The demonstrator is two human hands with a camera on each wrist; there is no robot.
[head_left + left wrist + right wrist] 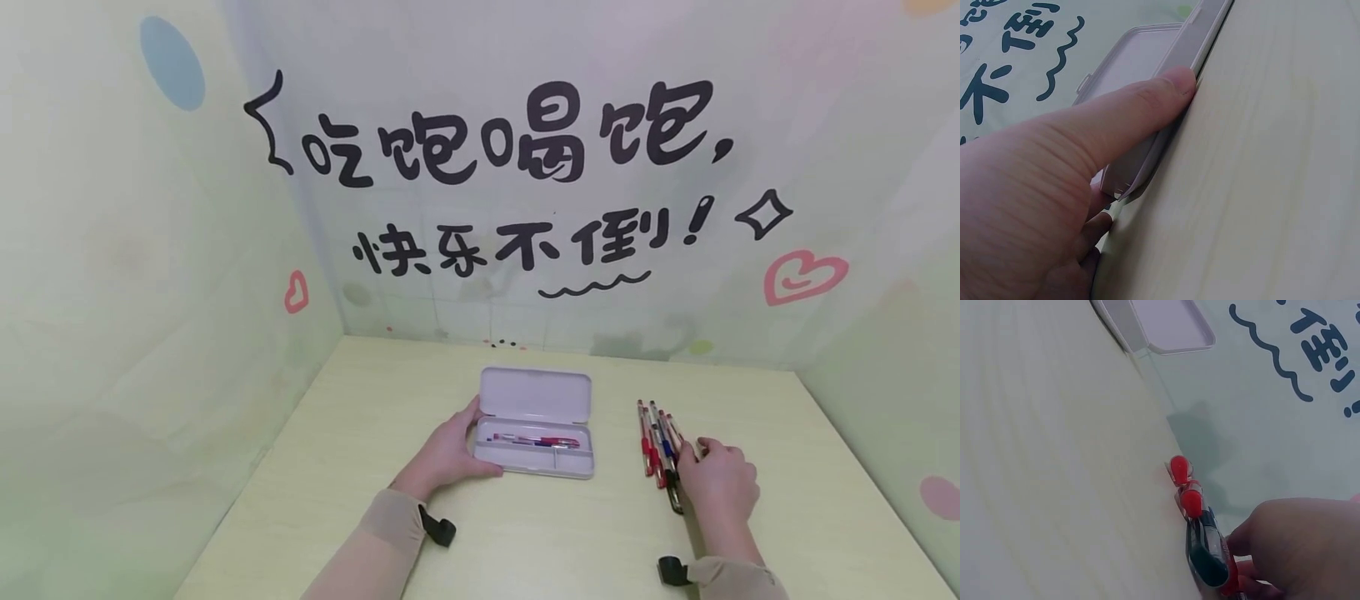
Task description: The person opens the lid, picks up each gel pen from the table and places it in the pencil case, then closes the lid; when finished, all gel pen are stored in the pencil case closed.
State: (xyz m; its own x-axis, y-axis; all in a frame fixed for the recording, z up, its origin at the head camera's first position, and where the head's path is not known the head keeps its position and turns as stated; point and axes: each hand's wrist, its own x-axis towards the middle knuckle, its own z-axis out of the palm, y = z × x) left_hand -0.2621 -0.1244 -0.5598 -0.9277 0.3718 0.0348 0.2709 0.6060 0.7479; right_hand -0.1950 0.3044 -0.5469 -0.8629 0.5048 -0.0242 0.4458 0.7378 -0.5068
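Note:
A light purple pencil case (534,471) lies with its lid raised at the back and several pens (536,440) in its rear compartment. My left hand (450,446) holds the left end of the case; the left wrist view shows the thumb along its front side, the other fingers partly hidden behind. To the right lies a bunch of gel pens (654,454) with red, blue and black parts. At the bunch's right side, my right hand (722,483) has its thumb and fingers curled at a red pen (1230,581), its grip partly hidden.
Both stand on a pale wood-grain table (570,542). A printed wall cloth (465,317) with black lettering rises at the table's back edge, and cloth also hangs at both sides. Black straps (438,527) are on the wrists.

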